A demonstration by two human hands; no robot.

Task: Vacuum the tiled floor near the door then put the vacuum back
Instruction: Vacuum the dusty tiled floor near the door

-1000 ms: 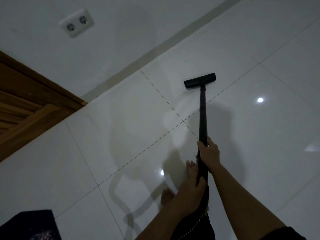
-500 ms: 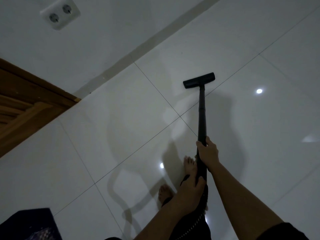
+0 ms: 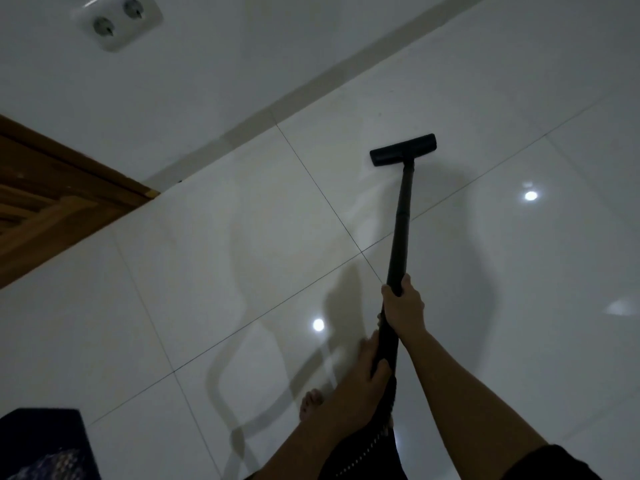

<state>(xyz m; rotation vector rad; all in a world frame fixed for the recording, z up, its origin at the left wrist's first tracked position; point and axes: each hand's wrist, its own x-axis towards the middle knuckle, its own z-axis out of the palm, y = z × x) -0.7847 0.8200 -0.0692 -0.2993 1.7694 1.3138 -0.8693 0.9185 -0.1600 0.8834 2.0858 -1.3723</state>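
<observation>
Fingers of both hands curl round the vacuum wand (image 3: 400, 230) — right hand (image 3: 403, 306) farther along, left hand (image 3: 360, 379) nearer. Rigid and seemingly light, it should steer well from these two spaced grips. Its floor head (image 3: 403, 150) rests on the glossy tiled floor (image 3: 242, 237), right of the door (image 3: 52, 188).

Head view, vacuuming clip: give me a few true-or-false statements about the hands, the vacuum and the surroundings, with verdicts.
1. Both the left hand and the right hand grip the black vacuum wand. True.
2. The left hand is nearer the flat black floor head than the right hand. False: the right hand grips further down the wand, nearer the head.
3. The floor head sits on the glossy white tiled floor. True.
4. A plug is in the white double wall socket. False: both outlets are empty.
5. The brown wooden door is at the right edge. False: it is at the left.
</observation>
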